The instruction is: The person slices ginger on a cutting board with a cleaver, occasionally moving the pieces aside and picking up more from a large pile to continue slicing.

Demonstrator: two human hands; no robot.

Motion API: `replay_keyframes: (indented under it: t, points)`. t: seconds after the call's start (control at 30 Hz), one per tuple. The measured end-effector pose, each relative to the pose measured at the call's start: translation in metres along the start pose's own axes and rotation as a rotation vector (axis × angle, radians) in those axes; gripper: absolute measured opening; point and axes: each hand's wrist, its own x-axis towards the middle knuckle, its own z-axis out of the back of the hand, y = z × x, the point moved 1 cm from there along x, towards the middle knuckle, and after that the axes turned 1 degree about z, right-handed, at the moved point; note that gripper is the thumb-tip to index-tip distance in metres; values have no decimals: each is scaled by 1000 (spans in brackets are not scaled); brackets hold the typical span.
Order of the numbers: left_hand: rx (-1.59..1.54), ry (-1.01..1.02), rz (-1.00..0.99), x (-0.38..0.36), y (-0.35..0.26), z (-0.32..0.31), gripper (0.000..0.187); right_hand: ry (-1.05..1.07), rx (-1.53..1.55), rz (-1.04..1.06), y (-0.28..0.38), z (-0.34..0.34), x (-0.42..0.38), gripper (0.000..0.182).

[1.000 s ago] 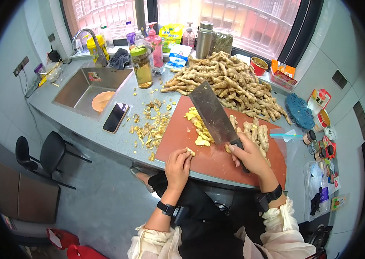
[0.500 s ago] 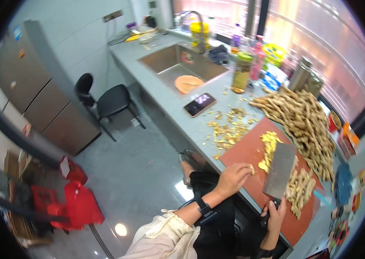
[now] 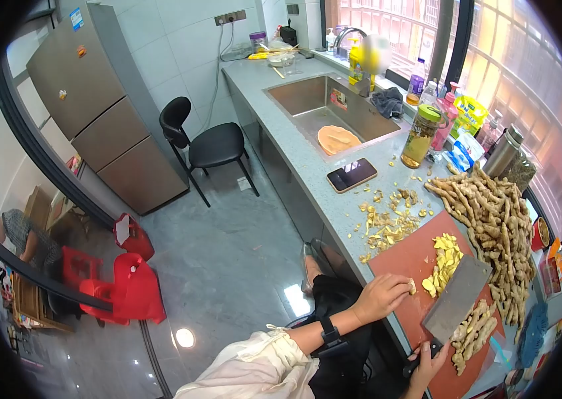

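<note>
My left hand [image 3: 385, 296] is closed on a small piece of ginger [image 3: 413, 286] at the near edge of the reddish-brown cutting board [image 3: 397, 256]. In my right hand [image 3: 428, 366] is the black handle of a cleaver [image 3: 458, 300]. Its broad blade lies over the board, between a pile of yellow ginger slices [image 3: 443, 265] and several peeled ginger pieces [image 3: 475, 338]. The blade partly hides the board beneath. Peel scraps [image 3: 391, 226] are scattered on the counter beyond the board.
A large heap of unpeeled ginger [image 3: 490, 223] lies beside the board. Farther along the counter [image 3: 307, 174] are a phone [image 3: 352, 175], a green-lidded jar [image 3: 421, 138] and a sink [image 3: 294, 106] holding an orange dish [image 3: 338, 139]. A black chair [image 3: 216, 146] stands on the floor. Behind glass, a person [image 3: 21, 236] sits.
The view has swung, so the scene sits farther right and lower. The cleaver blade now leans more to the right. Both hands keep their hold.
</note>
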Motion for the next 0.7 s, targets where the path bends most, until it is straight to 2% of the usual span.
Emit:
replay_keyframes:
  t: [0.43,0.5,0.7]
  points:
    - [-43,7,-3,-2,2,-1,23,-27,-3,-41,-1,2,2,69]
    - [-42,6,-2,-3,2,-1,23,63,-12,-47,20,-7,-2,34]
    - [-60,-17,2,-5,4,-6,25,54,-20,-46,22,-9,0,33]
